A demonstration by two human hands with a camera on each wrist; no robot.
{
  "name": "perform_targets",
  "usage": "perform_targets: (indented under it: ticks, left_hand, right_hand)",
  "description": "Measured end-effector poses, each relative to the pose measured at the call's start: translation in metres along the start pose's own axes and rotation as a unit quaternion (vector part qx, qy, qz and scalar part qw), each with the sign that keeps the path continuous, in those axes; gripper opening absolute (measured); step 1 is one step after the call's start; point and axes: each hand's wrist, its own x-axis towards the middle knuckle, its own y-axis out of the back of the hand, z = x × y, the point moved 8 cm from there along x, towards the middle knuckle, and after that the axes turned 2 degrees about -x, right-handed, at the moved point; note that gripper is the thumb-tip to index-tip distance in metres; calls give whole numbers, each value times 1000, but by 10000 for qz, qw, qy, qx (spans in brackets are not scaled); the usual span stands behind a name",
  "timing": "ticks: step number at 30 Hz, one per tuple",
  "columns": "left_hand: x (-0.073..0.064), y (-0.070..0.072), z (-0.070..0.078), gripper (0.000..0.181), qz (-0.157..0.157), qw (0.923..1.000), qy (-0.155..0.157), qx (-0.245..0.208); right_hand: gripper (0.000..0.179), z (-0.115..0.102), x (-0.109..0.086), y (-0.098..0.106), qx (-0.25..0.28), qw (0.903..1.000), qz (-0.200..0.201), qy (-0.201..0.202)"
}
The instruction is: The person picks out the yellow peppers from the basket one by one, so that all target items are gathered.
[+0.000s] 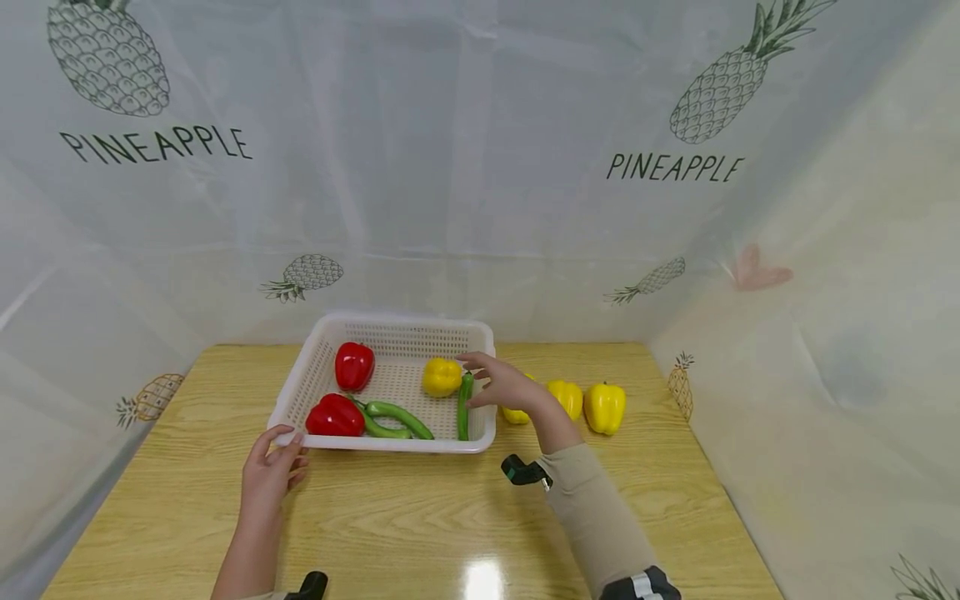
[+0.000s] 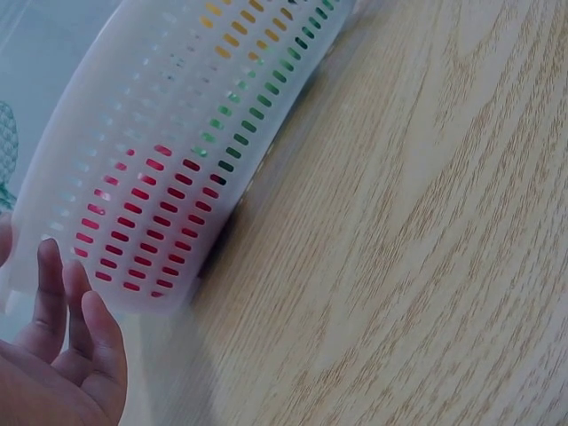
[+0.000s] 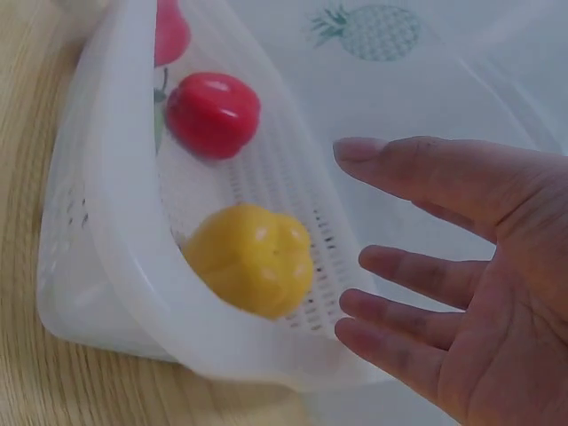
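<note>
A white plastic basket (image 1: 390, 445) with slotted walls stands on the table. My left hand (image 1: 272, 472) holds its front left corner, with a digit over the rim and other fingers by the outer wall. My right hand (image 1: 501, 385) is over the basket's right side, fingers spread and nothing between them. Close to it are a yellow bell pepper (image 3: 253, 259) and an upright-lying long green pepper (image 1: 462, 417) inside the basket. Two red bell peppers (image 1: 354, 367) lie at the left inside, beside further long green peppers (image 1: 401, 417).
To the basket's right, several yellow bell peppers (image 1: 604, 408) sit in a row on the wooden table (image 1: 405, 517); the right forearm partly covers one. A pineapple-print plastic sheet (image 1: 420, 167) hangs behind the table and along its sides.
</note>
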Motion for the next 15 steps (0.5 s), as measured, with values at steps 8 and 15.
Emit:
perform_targets:
  ticks: [8,15]
  left_hand:
    - [0,0,0,27,-35,10000,-44,73]
    - [-1,1,0,19,-9,10000,-64,-25]
  right_hand:
    - [78,-1,14,-12,-240,9996,-116,-40]
    - [80,0,25,-13,-404,9989,-39,-224]
